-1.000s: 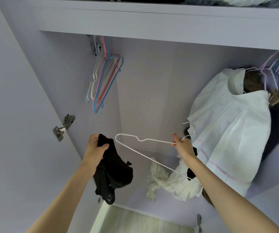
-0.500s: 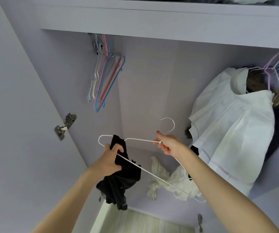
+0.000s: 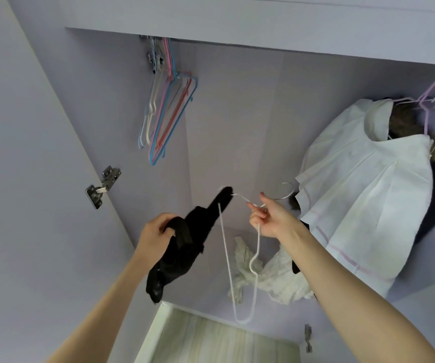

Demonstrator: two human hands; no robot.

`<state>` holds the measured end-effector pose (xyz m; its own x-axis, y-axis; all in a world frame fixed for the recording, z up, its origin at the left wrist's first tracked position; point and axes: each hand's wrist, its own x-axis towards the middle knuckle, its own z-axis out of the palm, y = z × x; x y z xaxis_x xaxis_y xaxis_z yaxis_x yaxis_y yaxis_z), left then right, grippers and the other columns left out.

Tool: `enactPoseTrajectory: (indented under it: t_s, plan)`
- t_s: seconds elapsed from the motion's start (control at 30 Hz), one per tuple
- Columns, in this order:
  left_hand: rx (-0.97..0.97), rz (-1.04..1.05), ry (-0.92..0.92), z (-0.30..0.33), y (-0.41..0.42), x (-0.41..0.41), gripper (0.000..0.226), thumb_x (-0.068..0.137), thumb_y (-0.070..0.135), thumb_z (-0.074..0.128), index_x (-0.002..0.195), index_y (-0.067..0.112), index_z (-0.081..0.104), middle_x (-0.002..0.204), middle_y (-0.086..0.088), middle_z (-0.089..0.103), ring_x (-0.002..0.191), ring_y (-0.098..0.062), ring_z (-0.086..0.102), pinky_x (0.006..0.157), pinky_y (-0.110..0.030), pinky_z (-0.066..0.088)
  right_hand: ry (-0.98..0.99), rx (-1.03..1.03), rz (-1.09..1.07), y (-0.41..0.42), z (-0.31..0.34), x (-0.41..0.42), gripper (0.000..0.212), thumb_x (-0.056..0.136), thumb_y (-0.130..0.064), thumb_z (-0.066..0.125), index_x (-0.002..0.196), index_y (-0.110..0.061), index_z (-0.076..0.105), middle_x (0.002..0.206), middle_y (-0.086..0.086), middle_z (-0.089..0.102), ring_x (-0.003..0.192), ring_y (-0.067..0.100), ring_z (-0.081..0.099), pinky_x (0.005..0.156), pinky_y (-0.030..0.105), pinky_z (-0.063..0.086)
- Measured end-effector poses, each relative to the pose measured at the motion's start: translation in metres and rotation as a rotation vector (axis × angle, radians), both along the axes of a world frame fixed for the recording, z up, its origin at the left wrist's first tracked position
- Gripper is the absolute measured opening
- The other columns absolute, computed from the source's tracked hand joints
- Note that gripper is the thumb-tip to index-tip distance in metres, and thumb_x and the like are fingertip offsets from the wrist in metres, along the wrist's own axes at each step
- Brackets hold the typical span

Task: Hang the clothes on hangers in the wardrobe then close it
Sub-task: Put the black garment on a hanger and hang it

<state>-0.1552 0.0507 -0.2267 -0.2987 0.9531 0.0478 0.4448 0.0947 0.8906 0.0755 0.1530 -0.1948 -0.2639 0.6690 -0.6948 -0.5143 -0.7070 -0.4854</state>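
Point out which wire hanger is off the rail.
The white wire hanger pinched in the right hand; the pastel hangers hang from the rail.

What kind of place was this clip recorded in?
Most likely inside an open lilac bedroom wardrobe: a bunch of empty coloured wire hangers hangs from the rail, a white pleated garment hangs at right, and a metal door hinge shows.

Both forearms bare, no sleeves; red-painted nails on right grip (image 3: 268, 218).

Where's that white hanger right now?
Mid-frame in the head view: the right hand pinches the white hanger by its neck, one end poked into the black garment.
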Motion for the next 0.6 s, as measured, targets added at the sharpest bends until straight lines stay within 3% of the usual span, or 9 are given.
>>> enactPoseTrajectory:
  t_s: [0.1,0.2,0.4,0.47,0.6]
  plan:
    - [0.008,-0.110,-0.063,0.000,-0.006,-0.008,0.059,0.080,-0.020,0.045,0.075,0.036,0.063,0.076,0.016,0.067,0.075,0.000,0.062,0.071,-0.013,0.047,0.110,0.012,-0.263,0.015,0.003,-0.001,0.040,0.101,-0.032,0.039,0.068,-0.010,0.037,0.039,0.001,0.031,0.020,0.009,0.019,0.028,0.011,0.013]
    - [0.011,-0.201,-0.063,0.000,-0.007,-0.016,0.061,0.081,-0.019,0.051,0.071,0.039,0.066,0.076,0.023,0.066,0.073,0.005,0.060,0.076,-0.022,0.047,0.173,0.069,-0.376,0.029,0.010,-0.003,0.045,0.102,-0.038,0.032,0.063,-0.015,0.027,0.031,-0.001,0.023,0.020,0.010,0.020,0.033,0.013,0.015]
    - [0.048,-0.292,-0.057,0.012,-0.010,-0.017,0.065,0.081,-0.014,0.058,0.075,0.050,0.066,0.082,0.022,0.063,0.082,0.000,0.060,0.078,-0.013,0.046,0.132,0.145,-0.525,0.044,0.027,-0.005,0.040,0.099,-0.041,0.038,0.068,-0.018,0.032,0.041,-0.002,0.020,0.023,0.009,0.019,0.046,0.020,0.016]
    - [0.046,-0.297,-0.059,0.017,-0.009,-0.011,0.060,0.081,-0.013,0.057,0.074,0.046,0.066,0.082,0.020,0.063,0.082,0.001,0.059,0.079,-0.012,0.046,0.080,0.175,-0.513,0.042,0.030,-0.009,0.036,0.098,-0.041,0.041,0.071,-0.018,0.036,0.049,-0.003,0.019,0.024,0.008,0.019,0.046,0.019,0.015]
    - [0.020,-0.277,-0.070,0.030,0.000,0.007,0.039,0.081,-0.013,0.054,0.078,0.025,0.058,0.080,0.007,0.061,0.075,-0.004,0.056,0.078,-0.019,0.043,-0.010,0.225,-0.383,0.024,0.029,-0.035,0.029,0.096,-0.038,0.050,0.074,-0.022,0.039,0.036,-0.006,0.021,0.025,0.006,0.020,0.036,0.017,0.016]
